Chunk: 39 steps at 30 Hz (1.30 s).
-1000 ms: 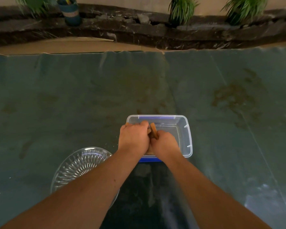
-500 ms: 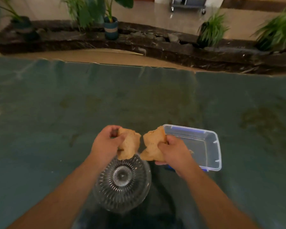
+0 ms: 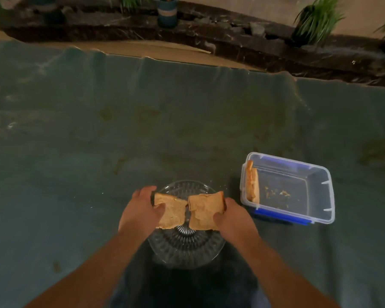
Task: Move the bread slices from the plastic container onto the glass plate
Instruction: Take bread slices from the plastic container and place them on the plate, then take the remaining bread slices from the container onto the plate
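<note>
Fingers, head view: the left hand (image 3: 140,210) pinches the outer edge of 1 flat tan square bread slice (image 3: 170,213), thumb on top and the other fingers under it; the right hand (image 3: 231,215) pinches a 2nd flat tan square bread slice (image 3: 206,210) the same way.
Held slices: side by side, inner edges touching or nearly so, over the far half of the round ribbed clear glass plate (image 3: 187,250); I cannot tell whether they already rest on the glass or hang just above it.
Container: the clear rectangular plastic container with blue clips (image 3: 298,174) sits on the grey-green cloth-covered table (image 3: 98,141), at 3 o'clock from the plate and apart from it.
Remaining bread: at least 1 tan slice stands on edge against the container's left wall (image 3: 252,183); it may be 2 pressed together, too blurred to count. Crumbs (image 3: 278,193) lie on the container floor.
Handling, judged: the bread is light, soft and crumbly, and a hard pinch would dent or tear it; the crust edge is the firmest place to hold.
Next grip, judged: take the upright bread by its top crust edge, thumb on 1 face and fingers on the other, then lift straight up clear of the wall.
Risk, judged: the plate is fragile and slick, so slices should be laid flat, not dropped.
</note>
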Motion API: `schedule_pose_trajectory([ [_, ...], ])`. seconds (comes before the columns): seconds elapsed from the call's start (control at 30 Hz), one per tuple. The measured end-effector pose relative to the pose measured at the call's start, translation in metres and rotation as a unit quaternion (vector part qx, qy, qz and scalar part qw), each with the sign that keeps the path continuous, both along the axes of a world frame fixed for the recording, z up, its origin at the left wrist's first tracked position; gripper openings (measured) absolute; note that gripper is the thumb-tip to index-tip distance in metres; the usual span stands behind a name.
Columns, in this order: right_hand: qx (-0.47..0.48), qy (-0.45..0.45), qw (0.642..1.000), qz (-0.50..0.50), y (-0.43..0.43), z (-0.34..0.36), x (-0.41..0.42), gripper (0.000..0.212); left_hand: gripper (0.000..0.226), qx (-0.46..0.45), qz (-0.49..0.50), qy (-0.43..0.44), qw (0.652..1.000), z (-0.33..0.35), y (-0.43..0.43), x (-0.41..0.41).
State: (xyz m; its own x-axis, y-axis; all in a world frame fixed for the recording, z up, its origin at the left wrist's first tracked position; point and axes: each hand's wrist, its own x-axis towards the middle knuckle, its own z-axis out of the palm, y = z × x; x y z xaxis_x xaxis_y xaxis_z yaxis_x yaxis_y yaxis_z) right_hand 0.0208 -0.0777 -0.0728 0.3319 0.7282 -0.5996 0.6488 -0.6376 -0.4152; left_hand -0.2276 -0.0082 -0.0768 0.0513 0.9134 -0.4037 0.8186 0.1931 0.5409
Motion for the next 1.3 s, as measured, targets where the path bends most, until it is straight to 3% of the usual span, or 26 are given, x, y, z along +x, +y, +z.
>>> schedule_pose_trajectory([
  [0.13,0.099,-0.108,0.983,0.112,-0.029,-0.002,-0.015,0.064,0.049,0.132,-0.184,0.086,0.97,0.001,-0.03,-0.005],
  [0.23,0.11,-0.103,0.961,0.233,-0.043,-0.002,-0.039,0.072,0.046,0.152,-0.304,0.111,0.934,-0.011,-0.054,-0.002],
  [0.33,0.08,-0.118,0.943,0.301,-0.049,-0.013,-0.057,0.078,0.058,0.13,-0.358,0.157,0.911,-0.028,-0.066,0.003],
  [0.63,0.035,-0.134,0.95,0.279,-0.04,-0.027,-0.07,0.09,0.072,0.1,-0.331,0.163,0.924,-0.042,-0.057,0.02],
  [0.93,0.007,-0.13,0.95,0.284,-0.03,-0.022,-0.07,0.091,0.061,0.096,-0.332,0.181,0.921,-0.031,-0.045,0.024],
  [1.03,0.038,-0.107,0.958,0.262,-0.024,-0.002,-0.062,0.082,0.047,0.14,-0.327,0.178,0.918,-0.021,-0.04,0.032],
  [1.13,0.178,-0.117,0.957,0.197,-0.018,0.024,-0.033,0.044,0.033,0.154,-0.29,0.143,0.934,-0.004,-0.023,0.054],
  [1.3,0.293,-0.113,0.947,-0.059,0.0,0.052,0.052,0.018,0.016,0.078,-0.163,0.001,0.984,0.024,0.016,0.124],
])
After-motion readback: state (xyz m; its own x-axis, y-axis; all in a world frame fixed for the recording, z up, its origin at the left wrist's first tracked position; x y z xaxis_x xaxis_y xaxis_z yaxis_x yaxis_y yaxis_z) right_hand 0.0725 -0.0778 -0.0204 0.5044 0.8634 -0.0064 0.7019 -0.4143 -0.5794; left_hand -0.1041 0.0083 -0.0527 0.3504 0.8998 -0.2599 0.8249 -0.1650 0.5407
